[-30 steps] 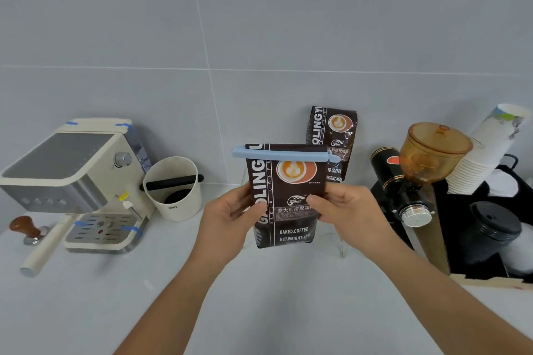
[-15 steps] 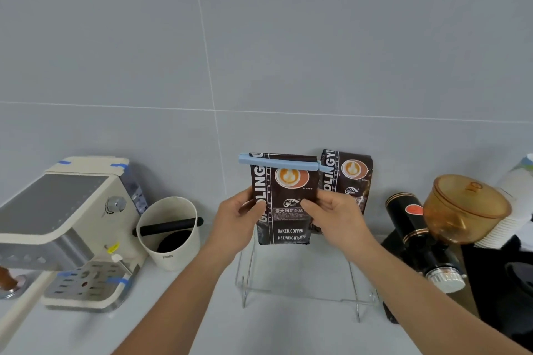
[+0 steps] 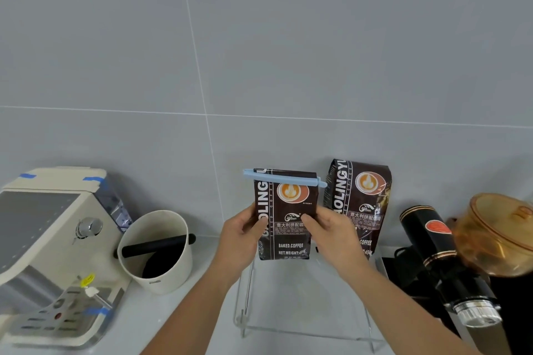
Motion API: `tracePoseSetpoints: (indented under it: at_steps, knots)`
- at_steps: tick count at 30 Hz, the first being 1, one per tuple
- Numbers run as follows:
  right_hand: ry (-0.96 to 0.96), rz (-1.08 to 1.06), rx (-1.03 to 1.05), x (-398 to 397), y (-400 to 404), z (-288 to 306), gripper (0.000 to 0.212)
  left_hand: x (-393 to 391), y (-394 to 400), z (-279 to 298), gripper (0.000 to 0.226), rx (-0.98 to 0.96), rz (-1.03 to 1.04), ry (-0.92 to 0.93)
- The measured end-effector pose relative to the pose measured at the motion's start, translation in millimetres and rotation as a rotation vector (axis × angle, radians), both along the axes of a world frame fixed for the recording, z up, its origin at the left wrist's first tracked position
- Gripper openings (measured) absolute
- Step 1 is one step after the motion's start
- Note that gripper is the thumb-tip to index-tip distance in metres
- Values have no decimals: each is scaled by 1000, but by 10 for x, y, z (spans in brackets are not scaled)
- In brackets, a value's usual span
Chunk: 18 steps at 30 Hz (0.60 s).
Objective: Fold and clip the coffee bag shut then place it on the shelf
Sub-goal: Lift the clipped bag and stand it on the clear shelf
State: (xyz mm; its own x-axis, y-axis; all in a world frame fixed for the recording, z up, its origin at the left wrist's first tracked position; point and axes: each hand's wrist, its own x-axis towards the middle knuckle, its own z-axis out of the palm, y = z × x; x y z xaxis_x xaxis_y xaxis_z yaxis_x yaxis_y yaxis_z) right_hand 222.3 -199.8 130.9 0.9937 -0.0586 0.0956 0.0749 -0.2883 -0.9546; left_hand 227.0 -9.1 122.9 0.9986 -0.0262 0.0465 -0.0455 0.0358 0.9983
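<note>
Coffee bag: the dark brown coffee bag (image 3: 284, 219) stands upright between the person's two hands, its base at the top of the clear shelf; whether it rests on the shelf or is just above it cannot be told.
Bag top: folded over and pinched flat under a light blue clip (image 3: 284, 177) that runs across the full width and sticks out past both sides.
Left hand: the left hand (image 3: 242, 235) grips the bag's left edge, thumb on the printed front, the other fingers wrapped behind it.
Right hand: the right hand (image 3: 331, 232) grips the right edge in the same way, thumb pressed on the front near the label text, fingers behind.
Shelf: the clear acrylic shelf (image 3: 302, 326) stands on the white counter (image 3: 178, 323) against the grey tiled wall (image 3: 259, 52).
Second bag: a matching second coffee bag (image 3: 359, 202) stands upright just beside the held one, on its right, leaning at the wall.
Left of shelf: a cream knock box (image 3: 157, 251) with a black bar across its mouth, then a cream espresso machine (image 3: 52, 242) with bits of blue tape.
Right of shelf: a black grinder (image 3: 441, 262) with an amber hopper (image 3: 501, 236), tilted in the wide-angle view.
</note>
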Motion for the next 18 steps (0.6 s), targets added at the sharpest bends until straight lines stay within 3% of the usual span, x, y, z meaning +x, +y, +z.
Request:
tracePoseSetpoints:
  at_steps: [18]
  knots:
    - [68, -103, 5, 275, 91, -23, 41, 358, -57, -100, 47, 57, 4, -20]
